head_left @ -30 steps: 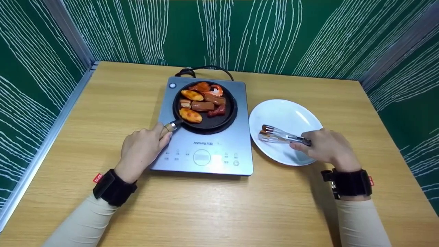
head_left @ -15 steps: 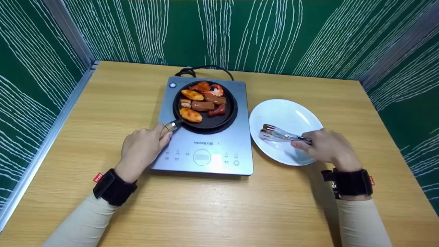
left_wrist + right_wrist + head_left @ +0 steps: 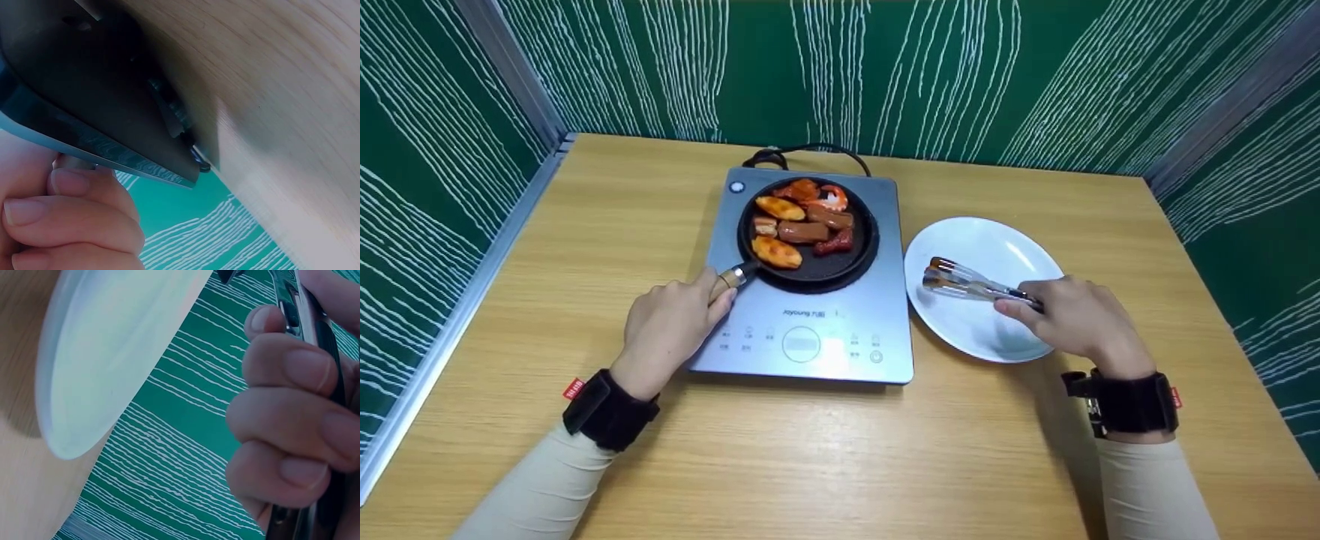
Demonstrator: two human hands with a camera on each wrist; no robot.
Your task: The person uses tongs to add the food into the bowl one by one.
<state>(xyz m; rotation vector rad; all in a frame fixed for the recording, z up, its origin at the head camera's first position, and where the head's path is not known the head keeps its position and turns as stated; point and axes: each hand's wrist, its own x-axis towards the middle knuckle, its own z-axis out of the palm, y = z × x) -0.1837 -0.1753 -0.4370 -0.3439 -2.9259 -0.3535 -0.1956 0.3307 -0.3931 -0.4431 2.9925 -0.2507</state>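
Observation:
My left hand [image 3: 671, 326] grips the wooden handle [image 3: 725, 285] of a small black frying pan [image 3: 832, 264]. Several food pieces lie in the pan, among them two golden slices [image 3: 777, 253], brown blocks [image 3: 802, 232], a red piece [image 3: 835, 241] and a shrimp [image 3: 834, 198]. In my right hand [image 3: 1080, 319] are metal tongs [image 3: 979, 286], their tips above a white plate [image 3: 982, 341]. Brownish tints show at the tips; whether they hold something or only reflect cannot be told. The right wrist view shows curled fingers [image 3: 281, 405] round the tongs' handles.
Beneath the pan is a silver induction cooker [image 3: 855, 330], with a black cable [image 3: 829, 147] behind it. The plate stands close to the cooker's right side on the wooden table [image 3: 825, 457]. Green panels [image 3: 765, 75] with white lines enclose the back and sides.
The tips of the tongs have risen slightly and shifted a little to the left above the plate. My left hand, the pan and its food have stayed in place.

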